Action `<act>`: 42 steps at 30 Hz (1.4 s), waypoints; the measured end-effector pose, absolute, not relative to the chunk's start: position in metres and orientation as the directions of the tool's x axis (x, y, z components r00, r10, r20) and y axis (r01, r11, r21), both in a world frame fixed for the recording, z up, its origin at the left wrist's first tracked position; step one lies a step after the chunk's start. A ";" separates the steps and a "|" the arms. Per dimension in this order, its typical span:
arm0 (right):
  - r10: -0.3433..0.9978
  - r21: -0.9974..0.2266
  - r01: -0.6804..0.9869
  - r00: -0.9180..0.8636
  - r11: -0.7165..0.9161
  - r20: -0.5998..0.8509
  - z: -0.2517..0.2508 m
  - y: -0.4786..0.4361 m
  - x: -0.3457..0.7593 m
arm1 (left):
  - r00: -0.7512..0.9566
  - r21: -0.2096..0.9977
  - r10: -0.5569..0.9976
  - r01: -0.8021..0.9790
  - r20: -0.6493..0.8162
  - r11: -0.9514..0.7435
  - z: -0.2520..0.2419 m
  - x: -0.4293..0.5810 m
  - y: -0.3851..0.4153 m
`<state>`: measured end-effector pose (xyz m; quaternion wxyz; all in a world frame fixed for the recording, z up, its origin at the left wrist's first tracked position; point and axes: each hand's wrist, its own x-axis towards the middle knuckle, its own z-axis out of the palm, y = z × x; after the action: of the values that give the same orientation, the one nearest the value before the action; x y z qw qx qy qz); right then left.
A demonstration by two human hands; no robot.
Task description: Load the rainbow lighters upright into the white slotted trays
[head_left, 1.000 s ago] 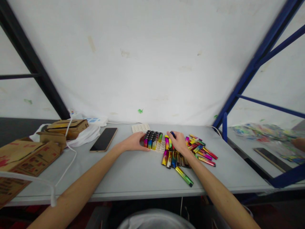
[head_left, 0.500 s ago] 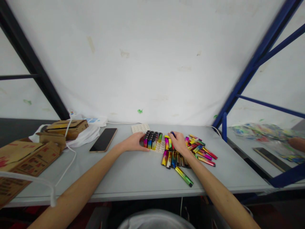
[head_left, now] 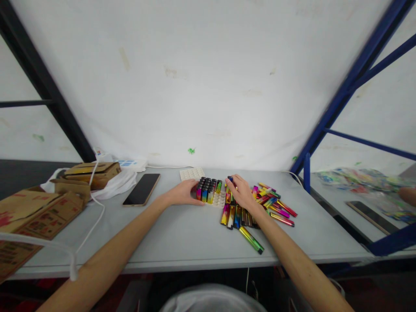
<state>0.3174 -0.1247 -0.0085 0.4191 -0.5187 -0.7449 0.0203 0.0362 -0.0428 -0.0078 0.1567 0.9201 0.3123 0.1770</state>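
Several shiny, multicoloured lighters (head_left: pixel 204 196) with black tops stand upright in rows on the left part of a white tray with round sockets (head_left: pixel 218 199). My left hand (head_left: pixel 186 193) clasps their left side, thumb at the front and fingers behind. Bare sockets show on the tray's right part. Just right of the tray, my right hand (head_left: pixel 239 190) is closed around one lighter (head_left: pixel 230 178); only its dark end shows, the rest hidden by fingers. Under and beside that hand lies a loose heap of lighters (head_left: pixel 273 203), with a yellow-green lighter (head_left: pixel 251 240) nearest the front edge.
A second white socketed tray (head_left: pixel 191 174) lies behind the left hand. Left of it are a phone (head_left: pixel 142 190), cardboard boxes (head_left: pixel 35 212) and a white cable (head_left: pixel 97 208). A blue metal frame (head_left: pixel 341 99) rises at right; past it lie another phone (head_left: pixel 370 216) and a person's finger (head_left: pixel 407 194).
My right hand has shifted slightly left and up toward the tray with the lighter, which now points more upright. My left hand stays in place.
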 end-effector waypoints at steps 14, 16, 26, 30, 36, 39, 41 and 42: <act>0.887 -0.334 0.845 -0.298 0.417 0.353 -0.011 -0.125 0.313 | 0.731 0.433 0.647 0.522 0.219 -0.735 -0.007 0.036 -0.044; 0.893 -0.274 0.876 -0.299 0.397 0.336 -0.009 -0.125 0.310 | 0.732 0.435 0.645 0.519 0.218 -0.736 -0.007 0.036 -0.043; 0.894 -0.245 0.876 -0.345 0.416 0.285 -0.007 -0.124 0.308 | 0.734 0.420 0.647 0.531 0.205 -0.736 -0.008 0.036 -0.042; 0.877 -0.318 0.851 -0.285 0.418 0.388 -0.004 -0.123 0.329 | 0.732 0.417 0.645 0.528 0.217 -0.740 -0.008 0.036 -0.042; 0.914 -0.323 0.902 -0.157 0.287 0.374 -0.019 -0.111 0.354 | 0.714 0.412 0.667 0.554 0.211 -0.723 -0.007 0.037 -0.043; 0.932 -0.262 0.938 -0.134 0.229 0.336 -0.030 -0.105 0.354 | 0.723 0.417 0.656 0.538 0.218 -0.732 -0.007 0.037 -0.043; 0.939 -0.230 0.954 -0.110 0.192 0.327 -0.033 -0.102 0.353 | 0.728 0.419 0.648 0.528 0.224 -0.738 -0.007 0.037 -0.042; 0.944 -0.221 0.959 -0.101 0.176 0.314 -0.033 -0.101 0.353 | 0.729 0.419 0.647 0.527 0.225 -0.739 -0.008 0.036 -0.042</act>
<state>0.3528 -0.1013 -0.0334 0.1951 -0.6415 -0.7417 -0.0196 0.0365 -0.0419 -0.0078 0.1655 0.9148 0.3209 0.1808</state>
